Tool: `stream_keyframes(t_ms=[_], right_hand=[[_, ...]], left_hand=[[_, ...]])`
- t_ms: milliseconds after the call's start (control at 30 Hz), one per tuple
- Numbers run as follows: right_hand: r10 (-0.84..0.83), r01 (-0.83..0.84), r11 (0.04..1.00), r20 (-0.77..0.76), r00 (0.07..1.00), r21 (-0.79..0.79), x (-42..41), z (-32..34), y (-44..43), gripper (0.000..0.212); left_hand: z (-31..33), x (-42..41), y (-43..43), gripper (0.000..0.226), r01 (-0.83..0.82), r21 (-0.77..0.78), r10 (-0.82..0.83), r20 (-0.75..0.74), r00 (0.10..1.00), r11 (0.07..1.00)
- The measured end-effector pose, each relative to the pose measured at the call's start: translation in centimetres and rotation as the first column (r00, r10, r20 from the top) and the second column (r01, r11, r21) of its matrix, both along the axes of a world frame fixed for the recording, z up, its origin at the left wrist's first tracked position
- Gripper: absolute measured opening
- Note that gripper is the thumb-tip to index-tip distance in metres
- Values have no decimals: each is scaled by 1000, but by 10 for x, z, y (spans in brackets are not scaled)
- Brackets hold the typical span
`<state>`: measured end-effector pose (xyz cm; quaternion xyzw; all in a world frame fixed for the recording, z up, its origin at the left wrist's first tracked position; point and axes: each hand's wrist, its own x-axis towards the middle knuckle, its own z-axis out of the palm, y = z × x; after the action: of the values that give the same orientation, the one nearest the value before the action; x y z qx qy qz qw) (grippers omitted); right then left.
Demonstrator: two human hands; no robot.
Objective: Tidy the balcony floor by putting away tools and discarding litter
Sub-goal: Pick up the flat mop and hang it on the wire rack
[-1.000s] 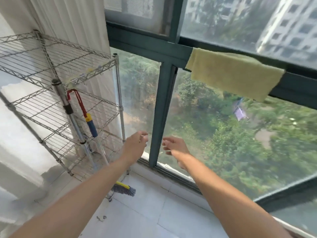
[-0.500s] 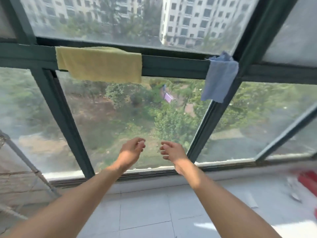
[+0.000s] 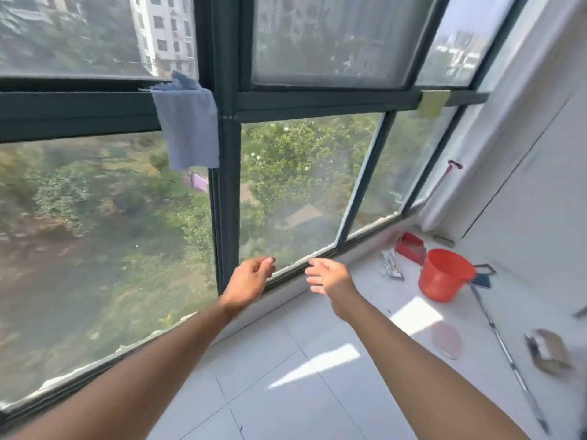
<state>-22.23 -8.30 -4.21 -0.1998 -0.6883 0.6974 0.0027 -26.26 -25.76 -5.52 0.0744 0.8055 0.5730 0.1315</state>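
My left hand (image 3: 249, 282) and my right hand (image 3: 330, 276) are stretched out in front of me near the window's bottom rail, both empty with loosely curled fingers. On the white tiled floor to the right stand an orange bucket (image 3: 443, 274) and a red dustpan (image 3: 411, 247) behind it. A crumpled wrapper (image 3: 392, 265) lies left of the bucket. A long metal pole (image 3: 505, 350) lies across the tiles, and a brown crumpled piece of litter (image 3: 549, 350) is at the far right. A pinkish flat piece (image 3: 446, 341) lies by the pole.
A blue cloth (image 3: 187, 125) hangs on the dark window frame, a small yellow cloth (image 3: 433, 103) further right. A red-tipped handle (image 3: 444, 179) leans in the far corner by the white wall (image 3: 540, 173). Sunlit tiles (image 3: 286, 376) lie below my arms.
My view has swung right, from the wire shelf and broom, past the yellow cloth, to the blue cloth and the bucket corner. Both hands stay out front, empty.
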Motion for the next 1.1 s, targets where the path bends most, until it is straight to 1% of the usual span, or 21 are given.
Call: stream_keyframes(t_ms=[100,200,300,400,467,567,767,933,1100], right_hand=[[-87,86,995,6,996,48,25,0,56,12],[-183,182,982,16,983,48,48,-5,106,11],[-259,257,964,14,966,65,72,-9,155,13],[-328,327,943,9,945,63,99,-12,198,15],[-368,366,928,19,929,70,114,-13,221,17],[-465,463,884,24,885,64,139,-17,259,21],[-620,617,784,54,783,61,175,-29,325,23],[-707,703,707,71,704,72,184,-34,380,19],[-786,782,617,106,609,83,177,-35,450,18]], left_hand=[[0,10,60,29,80,-23,-80,-3,997,996],[-4,18,116,36,147,-16,-147,-20,989,989],[-3,36,171,32,208,2,-208,-27,978,978],[-6,52,221,24,289,17,-288,-34,957,957],[-8,60,248,25,319,27,-319,-15,948,947],[-10,74,294,30,399,42,-400,19,916,916],[-16,84,374,26,540,42,-542,50,839,840],[-29,80,445,27,620,71,-624,82,777,781],[-28,60,530,24,695,89,-700,113,705,714]])
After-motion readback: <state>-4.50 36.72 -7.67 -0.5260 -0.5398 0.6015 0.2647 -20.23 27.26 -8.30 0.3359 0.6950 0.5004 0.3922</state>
